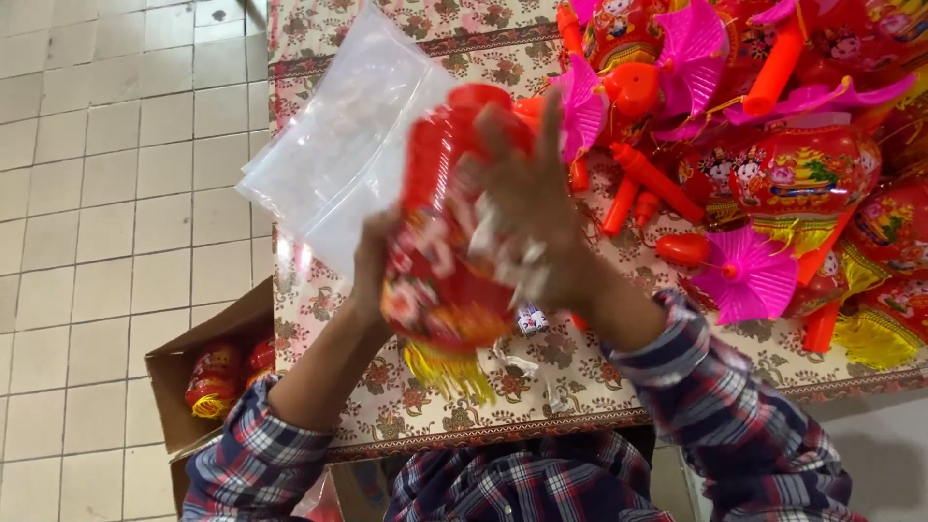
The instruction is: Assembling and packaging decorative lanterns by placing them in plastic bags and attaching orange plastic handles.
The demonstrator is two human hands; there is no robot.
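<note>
Item one: a single red lantern [447,261], glossy plastic, bulbous, with printed figures and a yellow tassel fringe at its lower end. I see it held above the table's near edge, at centre frame. My left hand [372,266] is wrapped round its left side; my right hand [532,222] lies on its right face, fingers spread. Motion blur softens both hands, so I cannot tell how firmly the right one clasps.

Item two: one clear plastic bag [333,145], thin and crinkled, at ten o'clock from the lantern and touching its upper end; whether a hand pinches it I cannot make out.

Item three: a heap of like lanterns [807,174] at two o'clock, at least six, several cut off by the frame edge, mixed with about five pink pleated fans [749,275] and several orange plastic handles [657,184].

Item four: one table [377,387] under a floral patterned cloth.

Item five: one brown cardboard box [179,367] at eight o'clock, on the pale tiled floor [97,193], showing two more lanterns; its lower part is hidden by my plaid sleeve [256,459].
</note>
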